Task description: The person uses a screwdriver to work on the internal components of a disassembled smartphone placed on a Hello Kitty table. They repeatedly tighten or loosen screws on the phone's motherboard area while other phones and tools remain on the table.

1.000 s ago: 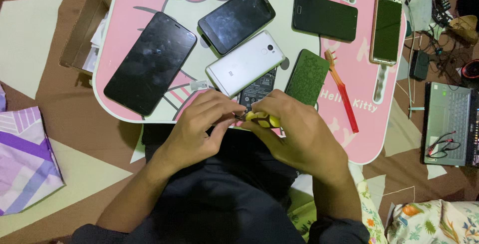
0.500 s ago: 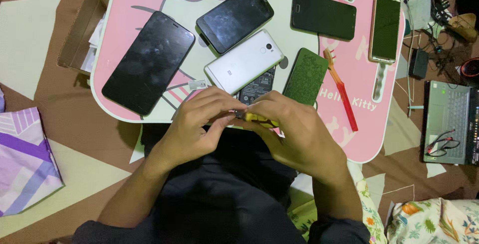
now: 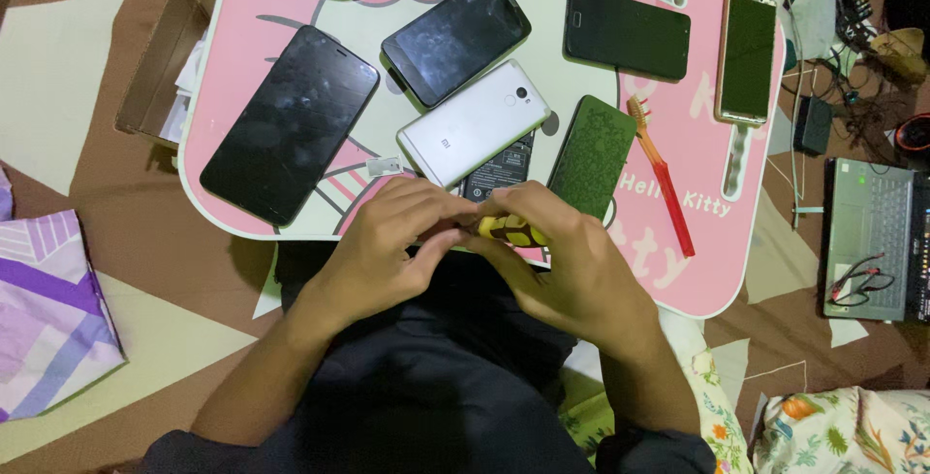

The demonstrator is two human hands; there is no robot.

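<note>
By table edge: hands [image 3: 484, 251] w/ yellow tool [image 3: 511, 231].

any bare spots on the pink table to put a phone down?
Free: the pink table's right part, between the red toothbrush and the right rim, below the gold phone. Crowded: the middle, where the white phone, green case and both hands bunch.

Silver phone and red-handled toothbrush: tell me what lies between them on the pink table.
Head view: between the silver phone and the red-handled toothbrush lies a green textured phone cover, resting flat on the pink table.
</note>
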